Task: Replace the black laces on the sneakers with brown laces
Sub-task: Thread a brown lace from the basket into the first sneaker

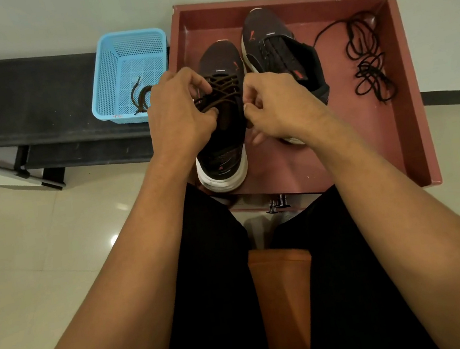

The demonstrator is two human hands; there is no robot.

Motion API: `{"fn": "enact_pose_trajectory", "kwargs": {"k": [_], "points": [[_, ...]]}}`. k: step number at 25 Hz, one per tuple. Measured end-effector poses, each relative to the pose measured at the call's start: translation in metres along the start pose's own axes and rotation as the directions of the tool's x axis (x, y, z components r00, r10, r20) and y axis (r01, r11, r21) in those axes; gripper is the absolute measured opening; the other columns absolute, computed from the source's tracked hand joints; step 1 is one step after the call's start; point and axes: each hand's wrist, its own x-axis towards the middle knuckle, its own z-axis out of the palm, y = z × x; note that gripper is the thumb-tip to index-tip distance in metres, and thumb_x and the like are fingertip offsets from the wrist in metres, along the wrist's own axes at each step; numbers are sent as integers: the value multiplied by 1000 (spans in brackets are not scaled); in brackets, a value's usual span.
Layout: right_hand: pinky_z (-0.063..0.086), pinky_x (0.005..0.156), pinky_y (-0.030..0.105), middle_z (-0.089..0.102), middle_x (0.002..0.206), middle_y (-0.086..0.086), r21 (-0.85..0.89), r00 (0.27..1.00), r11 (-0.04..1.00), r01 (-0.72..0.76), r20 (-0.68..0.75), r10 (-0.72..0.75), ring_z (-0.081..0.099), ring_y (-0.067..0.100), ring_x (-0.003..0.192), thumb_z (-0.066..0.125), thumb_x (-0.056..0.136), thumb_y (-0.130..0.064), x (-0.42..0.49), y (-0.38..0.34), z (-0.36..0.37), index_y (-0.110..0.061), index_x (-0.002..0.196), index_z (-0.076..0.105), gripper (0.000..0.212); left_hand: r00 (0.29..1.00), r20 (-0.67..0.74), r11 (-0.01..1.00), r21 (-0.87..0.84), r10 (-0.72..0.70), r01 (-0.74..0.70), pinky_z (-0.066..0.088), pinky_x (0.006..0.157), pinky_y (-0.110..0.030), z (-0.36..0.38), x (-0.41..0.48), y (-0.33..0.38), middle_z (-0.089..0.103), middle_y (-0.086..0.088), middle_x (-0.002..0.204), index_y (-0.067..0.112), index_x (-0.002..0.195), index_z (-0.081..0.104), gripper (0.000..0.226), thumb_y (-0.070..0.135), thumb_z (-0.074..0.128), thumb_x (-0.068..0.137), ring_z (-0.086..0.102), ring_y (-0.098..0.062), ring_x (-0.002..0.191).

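Left hand, at the left-hand edge of the tray: fingers curled, with thumb and forefinger pinching the brown lace where it crosses the throat of the near sneaker. Right hand, over the middle of the tray: fingers likewise curled, thumb and forefinger pressed together against the right flank of the same sneaker. Whether they grip a lace end or the upper itself cannot be told.

The near sneaker, dark with a white sole, stands in the tray's front left corner, heel toward the person and toe toward the tray's back wall. The brown lace runs in several criss-cross rows over its tongue. The far sneaker stands just beside it, nearer the back wall and slightly tilted, its collar gaping. The colour of its lacing cannot be made out.

The black laces lie in a loose tangle on the tray floor along the right wall, well apart from both sneakers.

Outside the tray, touching its left wall, a blue basket rests on a black rack. A second brown lace lies coiled in the basket's front corner, next to the left hand. Both forearms reach in across the tray's front edge, above the person's black-clad legs.
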Motion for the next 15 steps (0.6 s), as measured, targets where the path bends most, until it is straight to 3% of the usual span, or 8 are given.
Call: {"fn": "enact_pose_trajectory", "kwargs": {"k": [6, 8, 13, 15], "points": [[67, 70, 42, 72, 92, 7, 56, 1000, 998, 8, -19, -7, 76, 12, 60, 50, 105, -10, 2, 6, 3, -16, 98, 56, 12, 950, 26, 945, 114, -312, 307, 48, 91, -41, -8, -5, -11, 57, -5, 124, 15, 123, 52, 71, 45, 92, 72, 57, -27, 115], [67, 71, 46, 71, 97, 11, 138, 1000, 990, -15, -1, 15, 78, 17, 64, 48, 105, -9, 4, 8, 4, -13, 100, 55, 10, 934, 62, 933, 97, -352, 346, 51, 94, -44, -8, -6, -13, 60, -8, 119, 12, 124, 51, 71, 47, 89, 76, 59, -32, 115], [67, 74, 45, 74, 88, 13, 306, 992, 945, -118, -8, 127, 79, 22, 67, 50, 104, -12, 4, 9, 1, -9, 102, 53, 5, 908, 127, 915, 120, -400, 386, 57, 84, -43, -8, -6, -15, 67, -5, 107, 16, 109, 57, 53, 53, 78, 77, 67, -31, 99], [67, 70, 43, 75, 82, 12, 296, 984, 946, -130, -78, 160, 78, 20, 62, 49, 104, -16, 0, 8, -4, -8, 100, 54, 10, 901, 128, 908, 119, -415, 402, 61, 76, -41, -10, -8, -13, 70, -3, 99, 17, 104, 58, 50, 54, 75, 76, 73, -28, 77]]}}
